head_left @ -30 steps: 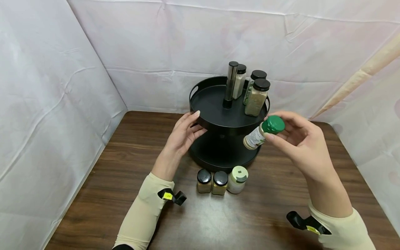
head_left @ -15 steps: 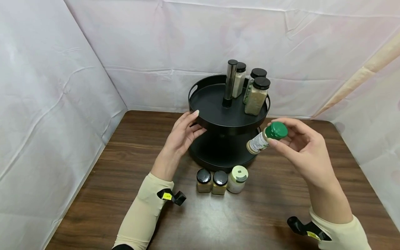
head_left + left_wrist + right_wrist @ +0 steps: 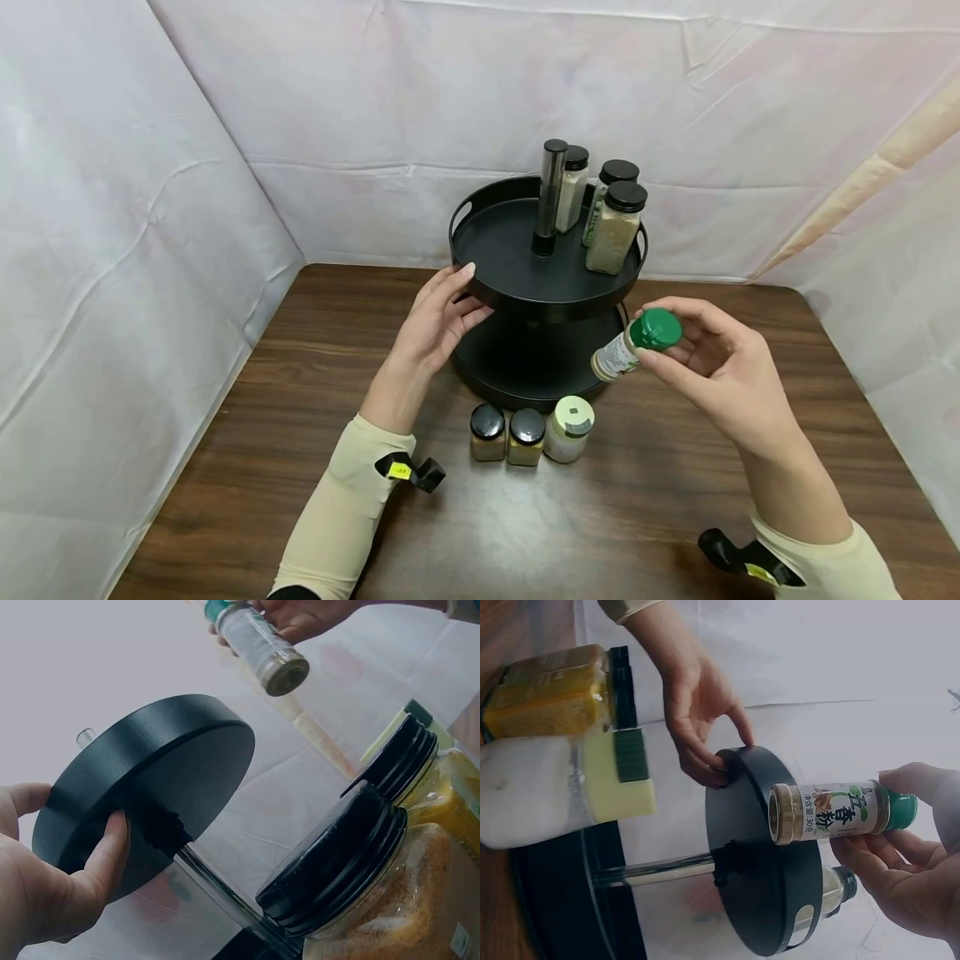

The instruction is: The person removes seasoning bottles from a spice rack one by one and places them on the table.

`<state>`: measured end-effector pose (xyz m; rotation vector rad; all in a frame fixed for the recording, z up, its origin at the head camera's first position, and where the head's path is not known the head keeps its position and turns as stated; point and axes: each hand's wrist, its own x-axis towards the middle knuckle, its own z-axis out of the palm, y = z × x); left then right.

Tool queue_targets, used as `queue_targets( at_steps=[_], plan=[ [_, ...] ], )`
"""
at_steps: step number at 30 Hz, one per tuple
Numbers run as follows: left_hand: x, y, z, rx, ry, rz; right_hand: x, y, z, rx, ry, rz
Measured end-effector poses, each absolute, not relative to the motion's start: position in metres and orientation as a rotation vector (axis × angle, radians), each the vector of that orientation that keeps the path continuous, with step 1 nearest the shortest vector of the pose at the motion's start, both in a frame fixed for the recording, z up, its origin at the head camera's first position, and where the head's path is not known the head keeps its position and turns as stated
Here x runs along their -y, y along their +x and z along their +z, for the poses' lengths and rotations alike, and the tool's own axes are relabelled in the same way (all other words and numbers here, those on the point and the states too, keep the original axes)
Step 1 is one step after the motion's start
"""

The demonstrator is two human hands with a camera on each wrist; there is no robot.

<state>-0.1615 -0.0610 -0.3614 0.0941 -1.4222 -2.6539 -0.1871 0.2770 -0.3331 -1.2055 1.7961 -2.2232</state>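
Note:
My left hand (image 3: 431, 327) grips the left front rim of a black two-tier round tray stand (image 3: 517, 279), with some fingers under the upper tier. My right hand (image 3: 723, 371) pinches a small spice bottle (image 3: 617, 358) near its green cap, tilted with its base down and left. The bottle is in the air by the stand's right front; its label with Chinese characters shows in the right wrist view. On the upper tier, right of the metal centre post (image 3: 551, 196), stand several black-capped spice jars (image 3: 613, 237).
In front of the stand, a row on the wooden table (image 3: 315, 400) holds two black-lidded square jars (image 3: 488, 435) (image 3: 527, 440) and a white jar with a pale green lid (image 3: 567, 433). White cloth (image 3: 360, 108) hangs behind and at both sides.
The right hand has lowered the spice bottle slightly, away from the upper tier's rim. The left hand keeps its hold, and the jars stay in place.

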Motion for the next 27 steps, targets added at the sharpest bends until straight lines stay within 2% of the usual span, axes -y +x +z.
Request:
queue_targets(
  at_steps=[27],
  plan=[
    [0.058,-0.161,-0.361,1.408,0.083,-2.659,-0.296,-0.190,-0.383,-2.170,-1.154,-1.683]
  ],
)
